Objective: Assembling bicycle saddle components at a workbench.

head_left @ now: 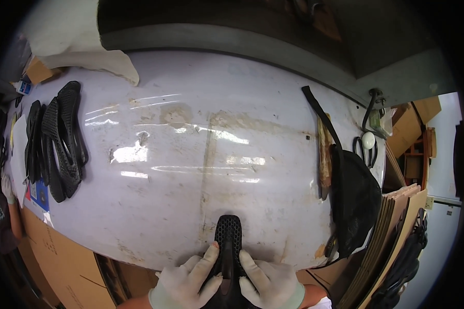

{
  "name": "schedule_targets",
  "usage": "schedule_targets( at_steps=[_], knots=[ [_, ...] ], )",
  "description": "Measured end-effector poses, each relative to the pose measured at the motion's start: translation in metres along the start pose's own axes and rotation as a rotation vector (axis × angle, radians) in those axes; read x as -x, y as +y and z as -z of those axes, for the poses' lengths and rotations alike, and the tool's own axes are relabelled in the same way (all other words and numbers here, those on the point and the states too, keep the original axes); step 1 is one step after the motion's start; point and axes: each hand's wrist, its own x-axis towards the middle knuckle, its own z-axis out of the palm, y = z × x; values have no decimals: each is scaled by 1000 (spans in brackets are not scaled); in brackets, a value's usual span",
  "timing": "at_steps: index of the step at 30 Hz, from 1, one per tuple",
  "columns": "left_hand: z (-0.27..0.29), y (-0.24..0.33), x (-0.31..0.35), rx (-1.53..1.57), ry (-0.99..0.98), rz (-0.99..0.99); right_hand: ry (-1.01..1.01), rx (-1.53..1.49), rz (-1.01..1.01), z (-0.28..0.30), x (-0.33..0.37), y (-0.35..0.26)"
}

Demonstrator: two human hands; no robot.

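A black bicycle saddle (228, 230) with a honeycomb surface and a groove down its middle lies at the near edge of the table, its narrow end pointing away from me. My left hand (188, 280), in a white glove, grips its left side with the index finger stretched along the edge. On the opposite side, my gloved right hand (269, 282) holds it in much the same way. The saddle's near, wider part is partly hidden between my hands and cut off by the lower rim.
Several similar black saddles (62, 139) lie at the table's left. A black cloth bag or apron (354, 201) and a worn wooden stick (324, 154) lie on the right. Cardboard sheets (386, 242) stand beyond the right edge. Another person's gloved hand (7, 188) shows at far left.
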Motion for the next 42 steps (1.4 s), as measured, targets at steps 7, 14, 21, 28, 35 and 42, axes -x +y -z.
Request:
schedule_targets(
  at_steps=[7, 14, 21, 28, 35, 42],
  knots=[
    [0, 17, 2, -194, -96, 80, 26, 65, -7, -15, 8, -2],
    [-4, 21, -11, -352, -103, 76, 45, 197, -70, -22, 2, -9],
    [1, 21, -8, -372, 13, 132, -34, 229, -86, -15, -5, -24],
    [-10, 12, -29, -292, -405, 55, 76, 235, -77, -31, 19, -4],
    [-30, -11, -47, -416, -184, -28, 159, 278, 35, -32, -5, 13],
    [9, -5, -76, -370, -264, 97, 47, 99, -109, -4, -24, -1]
  ],
)
